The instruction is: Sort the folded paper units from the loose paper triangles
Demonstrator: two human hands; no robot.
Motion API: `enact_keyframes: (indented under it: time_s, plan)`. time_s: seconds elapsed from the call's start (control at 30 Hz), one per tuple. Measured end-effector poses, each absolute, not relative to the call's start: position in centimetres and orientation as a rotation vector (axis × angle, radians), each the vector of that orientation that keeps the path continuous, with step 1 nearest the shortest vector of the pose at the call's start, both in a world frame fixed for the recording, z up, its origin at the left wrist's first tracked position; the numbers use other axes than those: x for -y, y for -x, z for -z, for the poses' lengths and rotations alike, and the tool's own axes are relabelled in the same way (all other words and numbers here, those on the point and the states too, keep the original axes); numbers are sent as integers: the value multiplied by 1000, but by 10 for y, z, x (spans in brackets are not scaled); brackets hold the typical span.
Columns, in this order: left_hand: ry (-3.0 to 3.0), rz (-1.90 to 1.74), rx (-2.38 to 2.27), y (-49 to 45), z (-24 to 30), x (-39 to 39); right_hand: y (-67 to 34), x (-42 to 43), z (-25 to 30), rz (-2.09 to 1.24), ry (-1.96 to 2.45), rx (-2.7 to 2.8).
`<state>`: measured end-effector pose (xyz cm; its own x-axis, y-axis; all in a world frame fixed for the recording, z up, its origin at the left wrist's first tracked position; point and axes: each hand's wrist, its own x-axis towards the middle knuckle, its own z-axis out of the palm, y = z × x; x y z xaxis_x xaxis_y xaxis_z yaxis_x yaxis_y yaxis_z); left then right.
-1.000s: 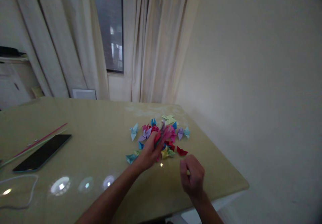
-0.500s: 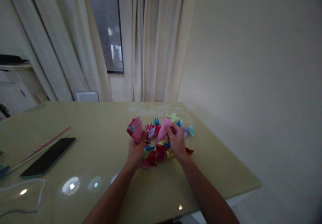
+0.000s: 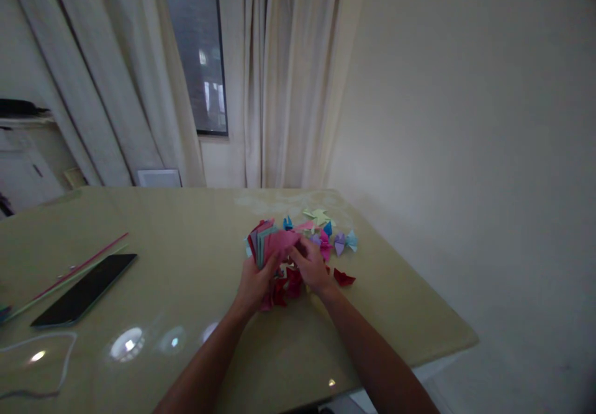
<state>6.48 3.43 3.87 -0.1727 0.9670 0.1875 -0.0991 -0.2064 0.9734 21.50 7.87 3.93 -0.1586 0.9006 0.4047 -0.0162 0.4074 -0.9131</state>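
My left hand is closed round a stack of coloured paper sheets, held upright with a pink sheet facing me. My right hand pinches the front pink sheet at the stack's right edge. Both hands hover over a pile of small folded paper pieces in pink, red, blue, purple and pale green, spread on the glossy beige table. A red folded piece lies just right of my right hand.
A dark phone lies at the left of the table, with thin pink and green sticks beside it and a white cord near the front left. Curtains and a window stand behind; a wall runs along the right.
My right hand has come from the loose pink sheet over the pile to the stack in my left hand. The stack has shifted right and now faces me.
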Motion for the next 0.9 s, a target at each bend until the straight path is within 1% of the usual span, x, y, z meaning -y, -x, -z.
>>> enact_keyframes:
  time_s: [0.1, 0.27, 0.5, 0.67, 0.73, 0.83, 0.9]
  plan:
    - [-1188, -1582, -1125, -64, -42, -34, -212, -79, -36, -952, 884, 1444]
    - [-1065, -1600, -1271, -57, -33, -40, -231, -102, -32, -797, 1025, 1126]
    - [-904, -1623, -1156, -56, -19, -45, -243, -120, -24, -887, 976, 979]
    - [-766, -1662, -1221, -57, -26, -45, -249, -122, -26, -786, 946, 914]
    - [-786, -1740, -1226, -57, -32, -44, -249, -121, -28, -824, 926, 929]
    - [-797, -1860, -1229, -53, -39, -42, -240, -117, -27, -996, 868, 1059]
    - [-808, -1898, -1235, -48, -39, -41, -233, -114, -24, -1049, 838, 1127]
